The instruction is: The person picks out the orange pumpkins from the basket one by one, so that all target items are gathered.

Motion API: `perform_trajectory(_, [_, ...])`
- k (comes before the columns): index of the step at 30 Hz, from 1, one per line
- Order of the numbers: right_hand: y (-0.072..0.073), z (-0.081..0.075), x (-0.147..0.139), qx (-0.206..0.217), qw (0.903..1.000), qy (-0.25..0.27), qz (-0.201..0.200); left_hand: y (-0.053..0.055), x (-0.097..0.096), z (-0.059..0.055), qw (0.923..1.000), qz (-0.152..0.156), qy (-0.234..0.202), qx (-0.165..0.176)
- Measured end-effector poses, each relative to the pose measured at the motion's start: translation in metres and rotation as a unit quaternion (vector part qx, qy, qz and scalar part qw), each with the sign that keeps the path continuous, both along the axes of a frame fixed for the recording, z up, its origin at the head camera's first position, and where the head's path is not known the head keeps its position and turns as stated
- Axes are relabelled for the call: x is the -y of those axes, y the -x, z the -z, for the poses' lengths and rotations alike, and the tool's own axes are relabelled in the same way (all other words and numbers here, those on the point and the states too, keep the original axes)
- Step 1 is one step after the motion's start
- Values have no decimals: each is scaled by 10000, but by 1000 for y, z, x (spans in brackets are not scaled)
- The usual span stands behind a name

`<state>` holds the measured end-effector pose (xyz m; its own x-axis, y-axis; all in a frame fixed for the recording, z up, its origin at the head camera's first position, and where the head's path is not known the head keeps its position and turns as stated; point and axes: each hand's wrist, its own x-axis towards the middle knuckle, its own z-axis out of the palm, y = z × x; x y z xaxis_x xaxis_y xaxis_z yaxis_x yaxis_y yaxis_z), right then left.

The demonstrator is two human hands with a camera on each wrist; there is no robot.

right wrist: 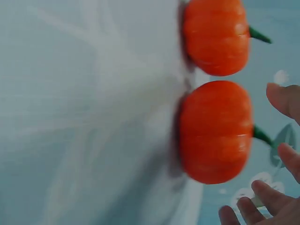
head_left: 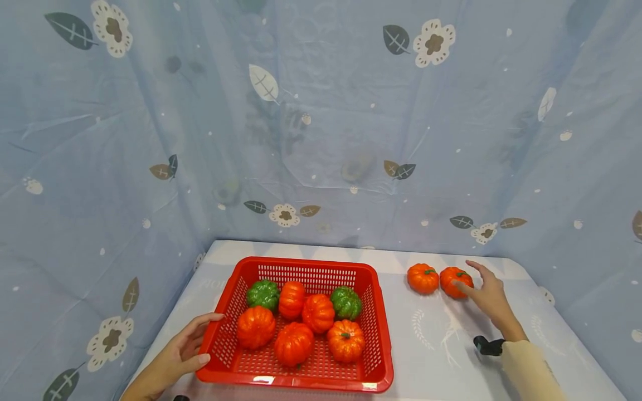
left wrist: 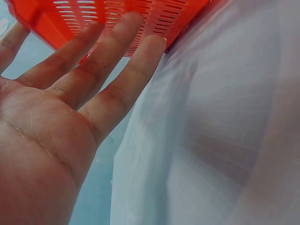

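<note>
The red plastic basket (head_left: pixel 281 380) holds several small orange pumpkins (head_left: pixel 293 344) and two green ones (head_left: pixel 263 295). At its left side is my left hand (head_left: pixel 173 353), with thumb and fingertips at the rim. The left wrist view shows the fingers (left wrist: pixel 101 72) extended and spread against the slotted wall. Two more orange pumpkins lie side by side on the table to the right, a left one (head_left: pixel 423 279) and a right one (head_left: pixel 455 282). My right hand (head_left: pixel 489 295) reaches around the right one, thumb and fingers spread; in the right wrist view, its fingers stand apart from the pumpkin's green stem (right wrist: pixel 263 136).
A pale cloth with faint leaf prints covers the table (head_left: pixel 431 334). Blue curtain (head_left: pixel 321 139) with flowers and leaves hangs behind the table and along both sides. A black strap piece (head_left: pixel 487 346) sits at my right wrist, beside a cream sleeve (head_left: pixel 529 367).
</note>
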<state>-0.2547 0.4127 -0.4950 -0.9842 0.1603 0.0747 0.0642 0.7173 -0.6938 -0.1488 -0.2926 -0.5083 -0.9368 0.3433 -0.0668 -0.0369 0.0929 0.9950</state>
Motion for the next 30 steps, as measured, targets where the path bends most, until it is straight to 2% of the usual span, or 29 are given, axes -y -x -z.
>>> perform_trajectory(6, [-7,-37,13,-974,9946,-299,-205,1,1,0,9999,-35,75,62])
perform_trajectory(13, [-13,-72,43,-1527,9851,-322,-727,2,0,-1,9999,-28,123,-1])
perform_trajectory(19, [-14,-83,80,-1665,9764,-274,-1345,0,-1,-2,9999,-51,127,-76])
perform_trajectory(25, [-13,-89,125,-1575,9679,-222,-1948,0,0,0,9999,-42,84,-74])
perform_trajectory(30, [-10,-92,162,-1649,9559,-252,-2418,1,0,0,9998,-50,168,-135])
